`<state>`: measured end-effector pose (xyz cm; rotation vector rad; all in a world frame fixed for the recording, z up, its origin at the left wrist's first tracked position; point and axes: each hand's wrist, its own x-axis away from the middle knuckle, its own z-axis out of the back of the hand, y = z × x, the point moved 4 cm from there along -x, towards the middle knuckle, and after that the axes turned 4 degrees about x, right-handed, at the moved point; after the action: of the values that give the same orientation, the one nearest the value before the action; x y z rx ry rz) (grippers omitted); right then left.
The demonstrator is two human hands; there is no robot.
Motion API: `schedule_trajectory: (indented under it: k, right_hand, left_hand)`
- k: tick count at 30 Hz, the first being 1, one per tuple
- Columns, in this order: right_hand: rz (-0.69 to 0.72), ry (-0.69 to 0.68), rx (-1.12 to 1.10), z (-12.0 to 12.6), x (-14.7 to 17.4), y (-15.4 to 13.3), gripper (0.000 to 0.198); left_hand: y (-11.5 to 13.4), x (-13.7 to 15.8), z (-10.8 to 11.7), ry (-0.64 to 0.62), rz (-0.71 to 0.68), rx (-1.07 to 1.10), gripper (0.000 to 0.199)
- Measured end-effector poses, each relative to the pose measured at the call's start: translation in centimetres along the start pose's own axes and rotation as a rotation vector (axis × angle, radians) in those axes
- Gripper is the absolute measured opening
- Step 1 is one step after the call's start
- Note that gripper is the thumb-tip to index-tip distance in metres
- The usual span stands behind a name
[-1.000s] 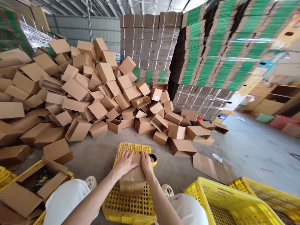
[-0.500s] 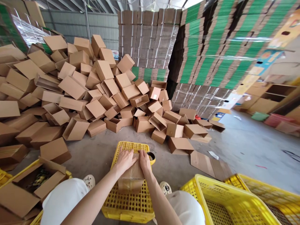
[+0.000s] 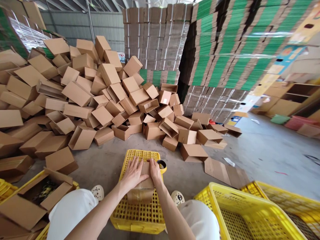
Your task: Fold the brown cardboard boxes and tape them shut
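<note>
A small closed cardboard box with shiny tape across its near side rests on an upturned yellow plastic crate between my knees. On the box's top lies my left hand, flat with its fingers spread. My right hand is at the box's far right edge, fingers curled, thumb against the top. It holds a roll of packing tape, yellowish with a black core, which sticks out to the right past the crate's edge. The right fingertips are partly hidden.
A big heap of open cardboard boxes fills the floor ahead and left. Yellow crates stand at my right. By my left knee an open carton contains dark and yellow items. Bundled flat cardboard is stacked behind.
My left hand has flattened and its fingers have spread on the box top. My right hand and the tape roll stay nearly in place. The view has shifted slightly.
</note>
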<state>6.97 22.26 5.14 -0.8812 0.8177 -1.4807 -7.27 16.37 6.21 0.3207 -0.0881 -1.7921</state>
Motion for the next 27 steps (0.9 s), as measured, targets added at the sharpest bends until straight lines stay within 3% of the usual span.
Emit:
schedule_trajectory:
  k: [4, 8, 13, 23, 27]
  right_hand:
    - [-0.003, 0.000, 0.003, 0.0, 0.3, -0.1, 0.042]
    - [-0.005, -0.003, 0.010, 0.1, 0.5, -0.2, 0.043]
    - [-0.013, 0.010, 0.030, 0.2, 0.5, -0.4, 0.041]
    - [-0.015, 0.037, 0.033, 0.4, 0.9, -0.5, 0.040]
    - [0.008, 0.035, 0.019, 0.3, 0.9, -0.4, 0.040]
  left_hand:
    - [0.3, 1.8, -1.1, 0.007, -0.088, -0.001, 0.090]
    - [1.8, 4.4, -1.6, 0.116, -0.201, -0.040, 0.095]
    - [3.5, 7.3, -1.5, 0.258, -0.201, -0.076, 0.079]
    - [5.3, 11.2, -1.3, 0.165, -0.197, 0.078, 0.105]
    - [5.2, 11.1, -0.9, 0.168, -0.204, 0.104, 0.090]
